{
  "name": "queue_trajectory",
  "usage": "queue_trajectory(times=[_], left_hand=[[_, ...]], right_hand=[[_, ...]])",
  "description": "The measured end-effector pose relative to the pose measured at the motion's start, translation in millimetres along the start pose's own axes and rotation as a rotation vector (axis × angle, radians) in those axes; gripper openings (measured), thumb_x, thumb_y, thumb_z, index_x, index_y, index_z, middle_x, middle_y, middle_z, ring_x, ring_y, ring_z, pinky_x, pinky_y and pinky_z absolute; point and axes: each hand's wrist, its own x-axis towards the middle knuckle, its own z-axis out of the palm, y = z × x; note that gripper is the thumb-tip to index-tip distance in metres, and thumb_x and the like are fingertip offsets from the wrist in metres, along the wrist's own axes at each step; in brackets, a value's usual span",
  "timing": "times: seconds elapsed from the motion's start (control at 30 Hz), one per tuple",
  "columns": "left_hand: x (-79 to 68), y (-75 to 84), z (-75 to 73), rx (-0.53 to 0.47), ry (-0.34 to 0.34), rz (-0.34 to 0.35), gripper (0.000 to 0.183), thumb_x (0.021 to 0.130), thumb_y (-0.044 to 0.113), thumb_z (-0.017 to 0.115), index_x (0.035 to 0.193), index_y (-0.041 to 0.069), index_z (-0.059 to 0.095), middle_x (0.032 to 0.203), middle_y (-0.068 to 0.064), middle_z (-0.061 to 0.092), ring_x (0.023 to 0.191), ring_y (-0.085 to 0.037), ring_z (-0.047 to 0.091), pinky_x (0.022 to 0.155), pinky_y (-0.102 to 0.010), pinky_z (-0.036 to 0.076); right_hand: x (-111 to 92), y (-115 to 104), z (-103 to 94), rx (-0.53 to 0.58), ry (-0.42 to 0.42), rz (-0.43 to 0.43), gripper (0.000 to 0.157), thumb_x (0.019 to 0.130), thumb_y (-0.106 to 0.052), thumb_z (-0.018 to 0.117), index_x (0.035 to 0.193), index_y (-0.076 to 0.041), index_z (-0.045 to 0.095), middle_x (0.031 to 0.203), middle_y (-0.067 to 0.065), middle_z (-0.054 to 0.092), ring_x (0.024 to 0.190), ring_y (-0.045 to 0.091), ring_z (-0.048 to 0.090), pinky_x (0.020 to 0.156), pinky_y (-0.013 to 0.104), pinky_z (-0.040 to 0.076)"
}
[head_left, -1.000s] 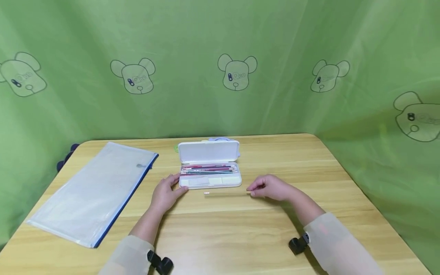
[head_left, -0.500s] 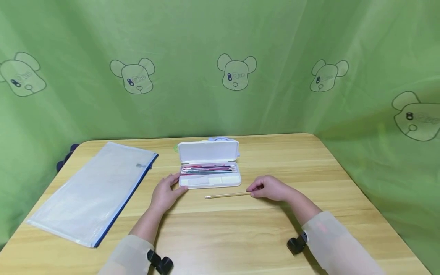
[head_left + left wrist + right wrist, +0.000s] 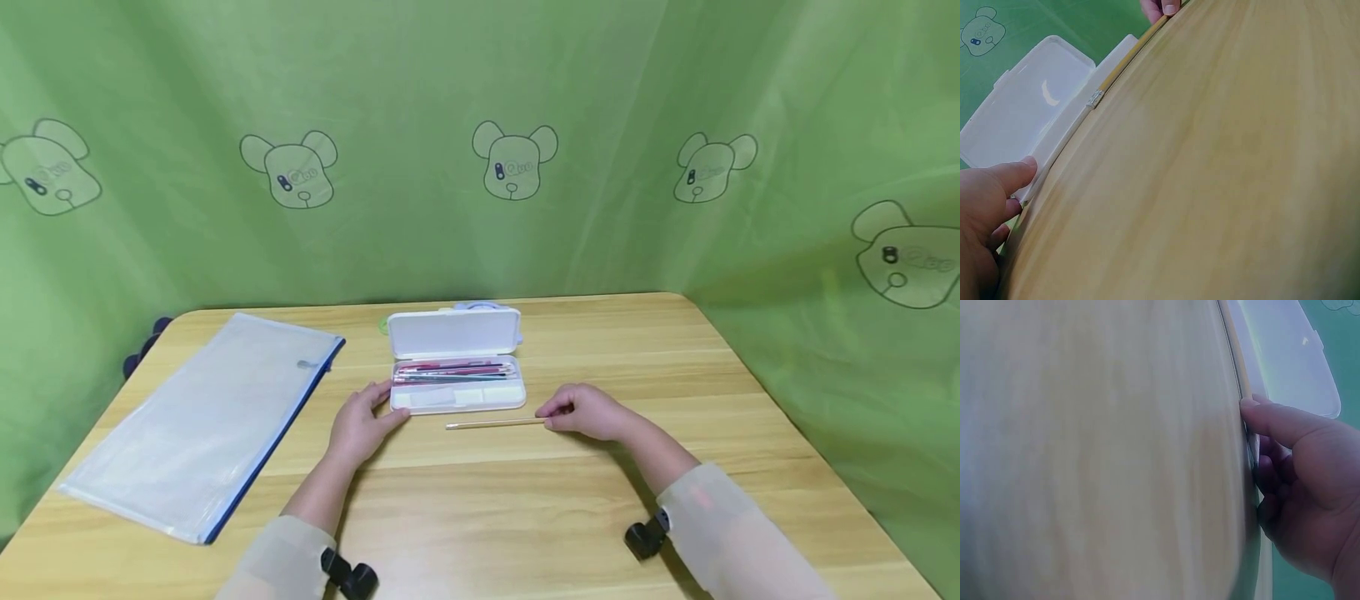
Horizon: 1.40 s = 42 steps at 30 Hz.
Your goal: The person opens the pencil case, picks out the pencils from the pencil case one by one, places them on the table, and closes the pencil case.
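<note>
In the head view a white pencil case lies with its lid raised and several pencils in its back compartment. Smaller pale pieces sit in the front compartment. My left hand holds the case's front left corner, its thumb along the front rim in the left wrist view. My right hand pinches one end of a yellow pencil between thumb and fingers, just in front of the case. The pencil's metal-banded end points left; its other end is hidden in the fingers.
On the table's left lies a large translucent zip folder with a blue edge. Behind the raised lid a light blue rounded item and a bit of green peek out. A green curtain hangs around the wooden table.
The pencil's free end has dipped slightly toward the table's front and then come back up a little. The left hand and the case have stayed in place.
</note>
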Motion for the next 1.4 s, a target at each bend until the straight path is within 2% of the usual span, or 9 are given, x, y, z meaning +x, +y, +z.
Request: queue_trajectory(times=[0.17, 0.33, 0.5, 0.8, 1.03, 1.13, 1.2, 1.3, 1.4], left_hand=[[0.4, -0.8, 0.2, 0.007, -0.002, -0.002, 0.061, 0.088, 0.030, 0.072, 0.140, 0.004, 0.051, 0.143, -0.016, 0.054, 0.145, -0.038, 0.034, 0.124, -0.052, 0.018], [0.7, -2.4, 1.2, 0.011, 0.002, -0.001, 0.061, 0.088, 0.030, 0.072, 0.140, 0.004, 0.052, 0.143, -0.015, 0.054, 0.144, -0.038, 0.034, 0.123, -0.053, 0.019], [1.4, -4.0, 2.3, 0.003, 0.010, 0.008, 0.060, 0.088, 0.029, 0.072, 0.139, 0.004, 0.053, 0.141, -0.014, 0.056, 0.144, -0.038, 0.034, 0.123, -0.054, 0.020], [2.3, -5.3, 3.0, -0.004, 0.005, -0.006, 0.061, 0.089, 0.031, 0.071, 0.140, 0.006, 0.052, 0.143, -0.014, 0.054, 0.145, -0.038, 0.033, 0.123, -0.054, 0.019], [2.4, -5.9, 3.5, 0.000, 0.004, -0.009, 0.061, 0.089, 0.032, 0.072, 0.141, 0.007, 0.052, 0.144, -0.014, 0.054, 0.145, -0.038, 0.032, 0.122, -0.056, 0.020], [2.0, -5.5, 3.3, 0.000, 0.003, -0.008, 0.060, 0.088, 0.031, 0.072, 0.140, 0.007, 0.052, 0.144, -0.014, 0.054, 0.145, -0.038, 0.032, 0.122, -0.056, 0.020], [1.8, -5.3, 3.2, 0.001, 0.003, -0.007, 0.060, 0.088, 0.031, 0.072, 0.140, 0.007, 0.053, 0.143, -0.014, 0.054, 0.145, -0.038, 0.033, 0.122, -0.056, 0.020], [2.0, -4.9, 3.2, 0.001, 0.005, -0.007, 0.061, 0.088, 0.031, 0.072, 0.140, 0.007, 0.053, 0.143, -0.014, 0.054, 0.145, -0.037, 0.033, 0.122, -0.055, 0.020], [2.6, -4.7, 2.9, 0.001, 0.007, -0.005, 0.061, 0.088, 0.032, 0.072, 0.140, 0.007, 0.053, 0.143, -0.014, 0.055, 0.145, -0.037, 0.033, 0.123, -0.055, 0.019]], right_hand=[[-0.3, 0.6, 0.0, 0.026, -0.004, -0.002, 0.020, 0.087, -0.016, 0.073, 0.105, -0.008, 0.075, 0.100, 0.005, 0.069, 0.092, 0.014, 0.060, 0.084, 0.030, 0.052], [-1.3, -0.5, -2.3, 0.062, 0.026, 0.028, 0.026, 0.086, -0.021, 0.074, 0.109, -0.009, 0.073, 0.106, 0.006, 0.071, 0.098, 0.015, 0.062, 0.089, 0.031, 0.053], [5.4, -11.3, -10.8, 0.091, 0.091, 0.025, 0.029, 0.088, -0.019, 0.072, 0.113, -0.004, 0.071, 0.102, 0.008, 0.071, 0.089, 0.016, 0.060, 0.077, 0.025, 0.052], [37.9, -34.4, -16.1, 0.060, 0.145, -0.004, 0.028, 0.089, -0.016, 0.070, 0.113, -0.002, 0.071, 0.097, 0.009, 0.070, 0.086, 0.016, 0.056, 0.076, 0.028, 0.049], [67.5, -44.3, -6.9, 0.051, 0.128, 0.044, 0.030, 0.088, -0.019, 0.071, 0.115, -0.004, 0.072, 0.096, 0.008, 0.068, 0.083, 0.015, 0.053, 0.072, 0.025, 0.046], [77.1, -47.5, -2.6, 0.026, 0.121, 0.056, 0.029, 0.088, -0.018, 0.071, 0.114, -0.005, 0.072, 0.101, 0.009, 0.070, 0.088, 0.018, 0.056, 0.078, 0.030, 0.049], [82.2, -48.8, 0.3, 0.002, 0.115, 0.061, 0.027, 0.088, -0.017, 0.071, 0.113, -0.007, 0.073, 0.108, 0.010, 0.072, 0.096, 0.020, 0.060, 0.088, 0.035, 0.051], [87.9, -50.3, 4.4, -0.046, 0.102, 0.058, 0.025, 0.089, -0.015, 0.069, 0.113, -0.007, 0.073, 0.115, 0.011, 0.072, 0.111, 0.026, 0.062, 0.102, 0.044, 0.048], [91.7, -52.1, 7.4, -0.097, 0.086, 0.052, 0.026, 0.090, -0.014, 0.067, 0.114, -0.007, 0.072, 0.119, 0.011, 0.071, 0.119, 0.031, 0.060, 0.109, 0.046, 0.044]])
